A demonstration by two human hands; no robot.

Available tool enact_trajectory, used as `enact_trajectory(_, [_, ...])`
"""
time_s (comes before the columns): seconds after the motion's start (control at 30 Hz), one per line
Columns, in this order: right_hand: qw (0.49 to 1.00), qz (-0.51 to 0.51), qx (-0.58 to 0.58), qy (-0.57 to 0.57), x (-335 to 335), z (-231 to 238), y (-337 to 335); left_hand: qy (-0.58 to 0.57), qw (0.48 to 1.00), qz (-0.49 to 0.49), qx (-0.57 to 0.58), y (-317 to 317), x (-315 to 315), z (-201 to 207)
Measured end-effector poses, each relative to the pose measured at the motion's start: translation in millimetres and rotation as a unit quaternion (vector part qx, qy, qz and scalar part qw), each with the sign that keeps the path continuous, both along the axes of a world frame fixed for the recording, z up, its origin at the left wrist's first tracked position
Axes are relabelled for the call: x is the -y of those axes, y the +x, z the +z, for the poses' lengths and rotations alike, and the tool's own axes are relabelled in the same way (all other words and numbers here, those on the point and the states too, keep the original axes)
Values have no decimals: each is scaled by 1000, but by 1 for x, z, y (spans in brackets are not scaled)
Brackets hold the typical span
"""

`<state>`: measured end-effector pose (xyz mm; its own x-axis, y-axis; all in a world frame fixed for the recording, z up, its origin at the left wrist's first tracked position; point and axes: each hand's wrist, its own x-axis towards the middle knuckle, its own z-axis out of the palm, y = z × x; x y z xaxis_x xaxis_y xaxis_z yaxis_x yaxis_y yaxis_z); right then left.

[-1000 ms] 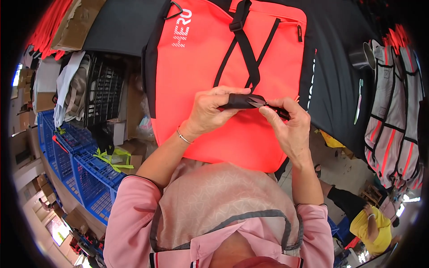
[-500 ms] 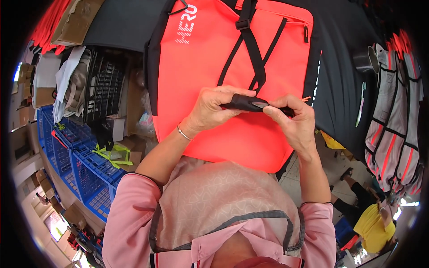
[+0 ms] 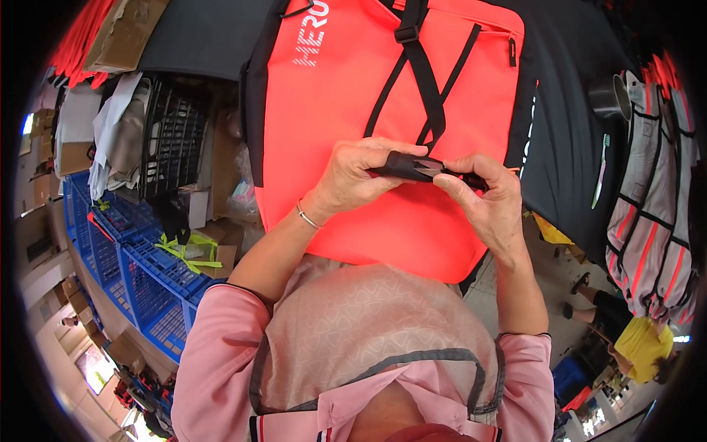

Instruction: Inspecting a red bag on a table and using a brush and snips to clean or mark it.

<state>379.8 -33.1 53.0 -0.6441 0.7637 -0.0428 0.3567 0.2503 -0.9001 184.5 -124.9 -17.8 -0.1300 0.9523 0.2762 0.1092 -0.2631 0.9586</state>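
Note:
A bright coral-red bag with black sides lies flat in front of me, with white lettering near its top. From its crossed black straps a dark end runs down to my hands. My left hand pinches a folded black strap end between thumb and fingers. Close beside it, my right hand closes around small dark-handled thread snips. Their pointed metal blades lie against the black strap end, slightly apart. Fingers hide most of the handle.
Blue plastic crates and a black basket stand at the left. Dark cloth covers the table on the right, with a toothbrush and a metal cup. Grey bag pieces hang beyond. A person in yellow is at lower right.
The snips' blades show more and look spread wider than before. The bag appears slightly further right and higher. The person in yellow has shifted to the right.

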Motion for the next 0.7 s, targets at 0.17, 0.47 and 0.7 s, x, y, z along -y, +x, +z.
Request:
enact_trajectory(0.17, [1000,14,8,2,-1,0,3,-1,1000,5,5,2,1,-2])
enact_trajectory(0.47, [1000,11,14,-9,0,1,3,-10,1000,6,-5,1,1,0])
enact_trajectory(0.7, [999,13,26,-29,0,2,0,-8,1000,3,-9,0,1,-3])
